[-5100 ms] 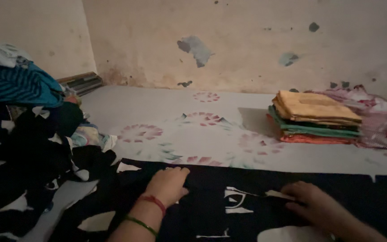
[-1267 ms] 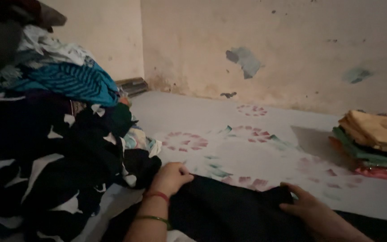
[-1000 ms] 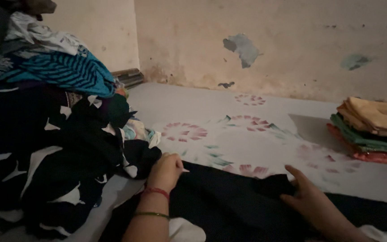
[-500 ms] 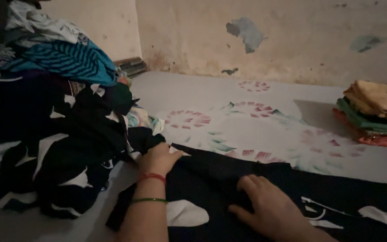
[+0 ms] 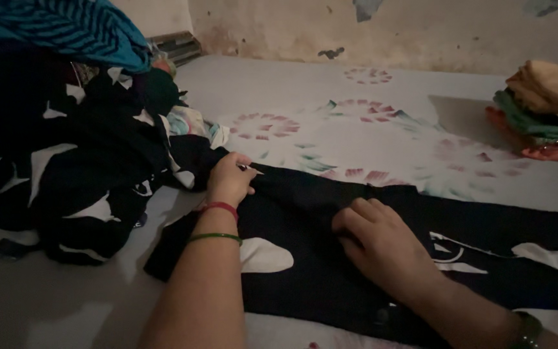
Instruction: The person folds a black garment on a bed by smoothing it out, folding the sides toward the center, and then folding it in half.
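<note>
Since half a second ago our right hand (image 5: pixel 382 242) has slid left, pressed flat on the black cloth (image 5: pixel 318 258); our left hand (image 5: pixel 229 179) seemingly still pinches its edge.

A spread cloth (image 5: pixel 330 271) lies across the lower frame on the bedsheet (image 5: pixel 330 90), with the left hand (image 5: pixel 229 179) at its upper left edge and the right hand (image 5: pixel 382 242) on its middle. A heap of clothes (image 5: pixel 66 142) fills the upper left; a folded stack (image 5: pixel 547 106) sits at the upper right edge.
</note>
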